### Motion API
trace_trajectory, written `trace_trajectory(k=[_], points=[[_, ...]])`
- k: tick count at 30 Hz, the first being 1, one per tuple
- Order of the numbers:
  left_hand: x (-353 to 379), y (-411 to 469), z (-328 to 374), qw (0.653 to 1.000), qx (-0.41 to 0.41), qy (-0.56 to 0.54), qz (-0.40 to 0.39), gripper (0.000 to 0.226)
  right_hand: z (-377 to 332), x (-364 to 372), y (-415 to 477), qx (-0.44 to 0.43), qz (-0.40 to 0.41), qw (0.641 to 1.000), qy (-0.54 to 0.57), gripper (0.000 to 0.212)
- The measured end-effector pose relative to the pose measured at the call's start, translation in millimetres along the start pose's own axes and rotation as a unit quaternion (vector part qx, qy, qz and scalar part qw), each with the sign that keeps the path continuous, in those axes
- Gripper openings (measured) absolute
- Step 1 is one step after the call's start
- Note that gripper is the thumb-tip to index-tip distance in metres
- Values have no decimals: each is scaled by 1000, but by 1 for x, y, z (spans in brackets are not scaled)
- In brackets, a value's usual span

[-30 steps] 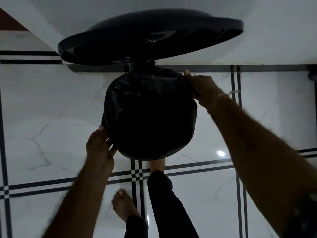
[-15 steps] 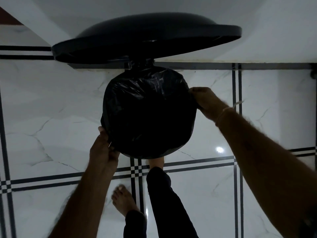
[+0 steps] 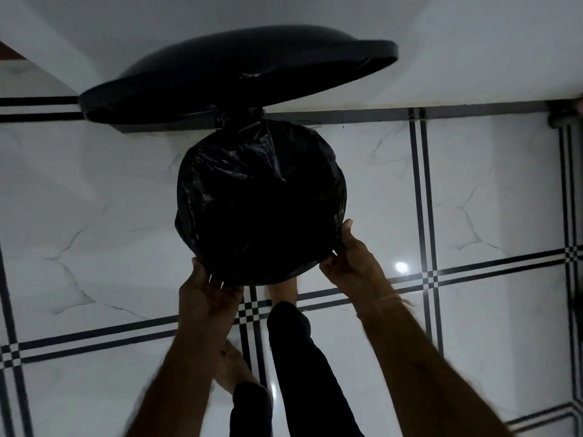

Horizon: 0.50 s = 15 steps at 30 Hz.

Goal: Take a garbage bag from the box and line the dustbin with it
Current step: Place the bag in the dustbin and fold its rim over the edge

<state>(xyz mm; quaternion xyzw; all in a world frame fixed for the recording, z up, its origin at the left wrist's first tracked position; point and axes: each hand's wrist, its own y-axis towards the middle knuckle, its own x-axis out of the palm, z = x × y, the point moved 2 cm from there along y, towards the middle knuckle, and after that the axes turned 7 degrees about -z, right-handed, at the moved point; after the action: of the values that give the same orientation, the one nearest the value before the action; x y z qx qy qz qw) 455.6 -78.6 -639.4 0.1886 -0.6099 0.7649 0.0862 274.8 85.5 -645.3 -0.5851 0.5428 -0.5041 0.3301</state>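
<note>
A round dustbin stands on the floor below me with its black lid (image 3: pixel 239 74) tilted up and open at the back. A black garbage bag (image 3: pixel 258 190) is spread over the bin's mouth and folded around its rim. My left hand (image 3: pixel 208 294) grips the bag's edge at the near left of the rim. My right hand (image 3: pixel 347 263) pinches the bag's edge at the near right of the rim. The bin's body is hidden under the bag. The box is not in view.
The floor is glossy white marble tile (image 3: pixel 94 216) with black double lines. A white wall (image 3: pixel 473 42) rises behind the bin. One foot (image 3: pixel 284 290) rests at the bin's base, my dark trouser leg (image 3: pixel 299 357) and other bare foot (image 3: pixel 233 370) are below it.
My right hand has slid from the far right of the rim down to the near right. My left hand has shifted along the rim toward the front. The lid stayed up.
</note>
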Motion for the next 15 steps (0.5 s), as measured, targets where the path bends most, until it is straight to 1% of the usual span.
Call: trace_trajectory(k=[2,4,6,8,9,10,12,13,15], points=[[2,2,-3,1000,16,-12,7,26,-2,1,2,0,-6,1000,-8,57],[4,1,-10,999,21,-32,24,30,-3,3,1,-5,-10,1000,-8,58],[7,-5,-23,998,-11,-41,38,41,3,2,-7,-7,5,1000,-24,56],[13,-16,-36,996,-64,-48,45,51,16,4,-19,13,27,999,-37,57],[15,-18,-41,994,-83,-54,46,51,22,7,-25,23,26,999,-31,56],[16,-18,-45,994,-87,-55,43,47,27,12,-29,26,22,999,-21,54],[17,-17,-49,995,-73,-55,45,38,35,21,-34,18,8,1000,2,51],[17,-17,-48,995,-60,-59,51,39,37,22,-32,6,7,1000,14,52],[16,-15,-39,995,-26,-74,54,57,37,20,-28,-1,10,999,51,60]])
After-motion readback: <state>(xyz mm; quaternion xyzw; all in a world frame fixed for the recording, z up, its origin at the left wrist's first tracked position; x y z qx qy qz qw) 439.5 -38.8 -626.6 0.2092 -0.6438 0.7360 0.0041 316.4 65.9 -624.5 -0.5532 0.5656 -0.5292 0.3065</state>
